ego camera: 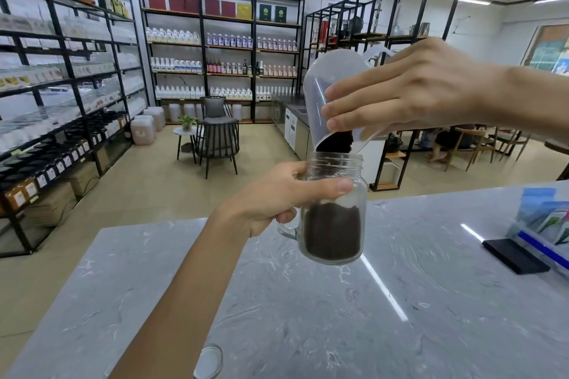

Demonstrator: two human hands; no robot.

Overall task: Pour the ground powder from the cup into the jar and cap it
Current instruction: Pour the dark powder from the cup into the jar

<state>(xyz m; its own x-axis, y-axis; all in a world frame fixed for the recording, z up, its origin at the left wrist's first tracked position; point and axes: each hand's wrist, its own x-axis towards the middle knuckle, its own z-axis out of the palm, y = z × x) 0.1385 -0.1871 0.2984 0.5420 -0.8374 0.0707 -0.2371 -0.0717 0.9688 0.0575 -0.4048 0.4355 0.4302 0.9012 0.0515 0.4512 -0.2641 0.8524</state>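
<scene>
My left hand (277, 197) grips a clear glass jar (334, 224) with a handle, held above the grey marble counter (400, 301). Dark ground powder (332, 231) fills roughly its lower half. My right hand (409, 89) holds a translucent plastic cup (326, 86) tipped steeply, its rim right over the jar's open mouth. More dark powder (337, 141) sits at the cup's lip, falling into the jar. A round silvery lid (209, 361) lies on the counter near the bottom edge, partly behind my left forearm.
A black flat object (514, 255) and a clear holder with blue packets (545, 224) stand on the counter at the right. Beyond the counter are black shelving racks with bottles (221, 64), a chair (217, 135) and a small table.
</scene>
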